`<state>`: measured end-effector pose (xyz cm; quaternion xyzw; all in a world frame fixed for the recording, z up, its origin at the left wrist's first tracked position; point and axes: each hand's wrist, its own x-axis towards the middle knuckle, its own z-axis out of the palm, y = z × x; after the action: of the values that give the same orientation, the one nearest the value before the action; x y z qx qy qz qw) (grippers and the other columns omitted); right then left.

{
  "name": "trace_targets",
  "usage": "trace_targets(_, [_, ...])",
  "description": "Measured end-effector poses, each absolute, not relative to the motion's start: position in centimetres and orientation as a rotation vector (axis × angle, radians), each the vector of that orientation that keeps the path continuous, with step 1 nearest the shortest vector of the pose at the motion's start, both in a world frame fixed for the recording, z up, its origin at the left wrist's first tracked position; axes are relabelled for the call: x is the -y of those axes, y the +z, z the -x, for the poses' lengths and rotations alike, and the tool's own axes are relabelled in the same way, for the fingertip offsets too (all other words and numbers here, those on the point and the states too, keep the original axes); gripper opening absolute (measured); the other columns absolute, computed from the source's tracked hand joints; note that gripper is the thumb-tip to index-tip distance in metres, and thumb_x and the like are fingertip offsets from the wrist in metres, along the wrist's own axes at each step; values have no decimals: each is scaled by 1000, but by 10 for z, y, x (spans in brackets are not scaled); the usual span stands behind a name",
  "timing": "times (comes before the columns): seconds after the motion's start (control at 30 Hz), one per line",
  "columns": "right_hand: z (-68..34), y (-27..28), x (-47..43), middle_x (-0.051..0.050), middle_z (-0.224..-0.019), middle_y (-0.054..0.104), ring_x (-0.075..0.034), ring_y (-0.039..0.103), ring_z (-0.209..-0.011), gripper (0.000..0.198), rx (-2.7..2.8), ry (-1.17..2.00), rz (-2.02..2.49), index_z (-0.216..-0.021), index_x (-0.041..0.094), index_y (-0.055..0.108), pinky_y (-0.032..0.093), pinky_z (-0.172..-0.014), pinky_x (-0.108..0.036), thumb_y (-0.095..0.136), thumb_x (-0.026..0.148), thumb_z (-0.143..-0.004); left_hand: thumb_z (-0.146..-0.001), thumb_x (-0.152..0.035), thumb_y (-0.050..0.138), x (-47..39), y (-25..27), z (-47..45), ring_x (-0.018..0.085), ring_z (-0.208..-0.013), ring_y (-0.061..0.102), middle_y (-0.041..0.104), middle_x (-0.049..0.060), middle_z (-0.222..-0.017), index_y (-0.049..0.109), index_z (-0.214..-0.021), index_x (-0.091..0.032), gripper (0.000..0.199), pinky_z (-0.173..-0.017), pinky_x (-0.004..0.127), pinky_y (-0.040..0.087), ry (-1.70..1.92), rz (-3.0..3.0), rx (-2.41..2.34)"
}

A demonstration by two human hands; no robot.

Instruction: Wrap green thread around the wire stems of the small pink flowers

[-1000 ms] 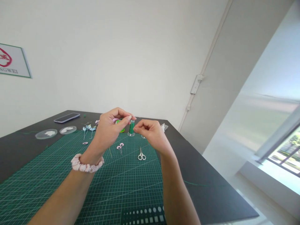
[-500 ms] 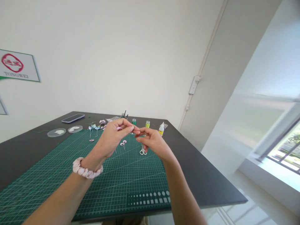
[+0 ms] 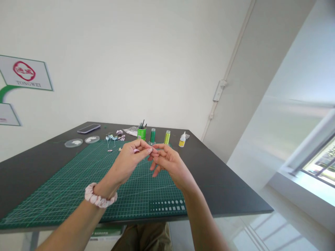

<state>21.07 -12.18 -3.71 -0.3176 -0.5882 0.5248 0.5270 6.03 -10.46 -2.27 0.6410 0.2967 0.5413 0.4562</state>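
My left hand [image 3: 132,158], with a pale scrunchie [image 3: 98,199] on its wrist, is closed in a pinch above the cutting mat. A small pale pink piece [image 3: 136,151] shows between its fingers. My right hand [image 3: 170,163] meets it at the fingertips; its thumb and index finger curl toward the left pinch while the other fingers hang lower. Whatever lies between the right fingertips is too small to make out. Beyond the hands, pale blue petal pieces on thin stems [image 3: 111,138] and purple-pink flower pieces [image 3: 120,136] lie near the mat's far edge.
The green cutting mat [image 3: 86,184] covers much of the dark table [image 3: 217,181]. Toward the back stand a green can of tools [image 3: 141,133], green [image 3: 153,135] and yellow-green spools [image 3: 167,137], and a glue bottle [image 3: 182,140]. Shallow dishes [image 3: 73,143] and a phone [image 3: 89,128] are left.
The view has shifted, bringing the can and my lap into sight. My hands stay together; the right lower fingers have spread downward. The white scissors and nearby pink pieces are now hidden.
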Motion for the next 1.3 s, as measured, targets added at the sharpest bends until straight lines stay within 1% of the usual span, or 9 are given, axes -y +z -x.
trace_targets(0.17, [-208,-49,133,8,-61,56,-6,50,-45,19,1478,1149,791,-95,18,56,50,-45,-20,64,21,-78,-75,-32,70,116,-34,-59,17,-63,62,67,1,-64,65,-71,-17,16,-68,31,49,1306,-1581,-746])
trace_targets(0.27, [-208,-57,141,8,-61,55,-6,49,-44,18,1500,1127,824,-95,18,55,49,-43,-20,62,21,-78,-74,-32,71,123,-42,-58,16,-63,62,68,1,-65,65,-71,-17,16,-69,31,49,1304,-1550,-743])
trace_targets(0.37, [-205,-61,152,3,-83,60,-5,54,-48,29,1440,1114,856,-102,20,52,51,-43,-20,63,20,-75,-74,-31,72,133,-47,-56,17,-68,64,69,2,-67,66,-72,-17,15,-71,30,50,1302,-1533,-751])
trace_targets(0.47, [-198,-62,169,-3,-108,58,-5,58,-54,39,1388,1069,869,-109,22,49,53,-43,-20,61,17,-72,-76,-30,71,146,-49,-53,17,-68,65,69,2,-70,65,-72,-17,14,-70,30,50,1324,-1516,-745])
trace_targets(0.57, [-187,-62,186,-6,-114,57,-6,58,-57,44,1384,1026,871,-115,23,47,54,-44,-19,57,13,-73,-76,-29,70,159,-49,-49,15,-65,63,68,1,-70,65,-71,-17,14,-64,27,49,1352,-1505,-747])
trace_targets(0.73, [-171,-68,202,-2,-98,57,-7,57,-57,39,1324,946,865,-114,23,47,55,-45,-20,60,18,-77,-76,-30,70,178,-53,-40,15,-65,62,69,2,-72,65,-72,-17,15,-60,25,49,1368,-1532,-779])
trace_targets(0.9, [-166,-74,211,4,-77,53,-10,57,-55,35,1281,1031,826,-108,22,48,55,-45,-22,63,25,-76,-77,-30,69,193,-58,-40,15,-61,60,67,2,-69,63,-71,-17,15,-53,24,48,1352,-1489,-728])
trace_targets(1.1, [-169,-81,220,6,-65,51,-10,48,-52,24,1346,875,889,-104,20,51,46,-45,-21,58,27,-82,-77,-27,70,200,-60,-45,16,-72,66,72,2,-75,65,-72,-17,12,-71,26,52,1346,-1457,-720])
trace_targets(1.3, [-172,-86,225,3,-69,55,-11,49,-55,20,1425,740,934,-105,19,53,42,-49,-23,55,28,-87,-75,-27,74,201,-64,-46,17,-76,68,74,2,-78,66,-74,-17,13,-73,26,50,1312,-1414,-703])
